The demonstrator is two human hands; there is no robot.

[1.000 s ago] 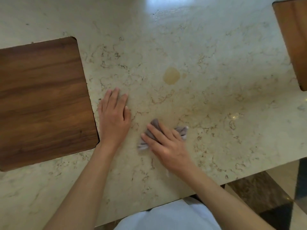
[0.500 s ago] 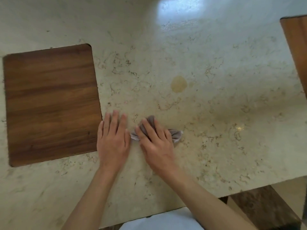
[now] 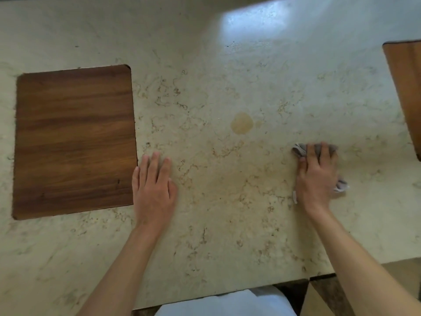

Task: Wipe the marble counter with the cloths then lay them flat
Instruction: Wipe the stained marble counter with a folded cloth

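Note:
A cream marble counter (image 3: 227, 201) with brown veins fills the view. My right hand (image 3: 316, 179) presses flat on a small crumpled grey cloth (image 3: 300, 150), whose ends stick out past my fingertips and by my wrist on the right. My left hand (image 3: 153, 190) rests palm down on the bare marble, fingers together, holding nothing, right beside a wooden panel. A round yellowish stain (image 3: 242, 123) marks the counter between and beyond my hands. Only one cloth is visible.
A dark wooden panel (image 3: 73, 140) is set into the counter at the left. Another wooden panel (image 3: 407, 87) shows at the right edge. The counter's near edge (image 3: 250, 288) runs along the bottom, with floor beyond it at the lower right.
My right hand has slid the grey cloth far to the right across the counter, away from my left hand. My left hand has stayed flat by the wooden panel.

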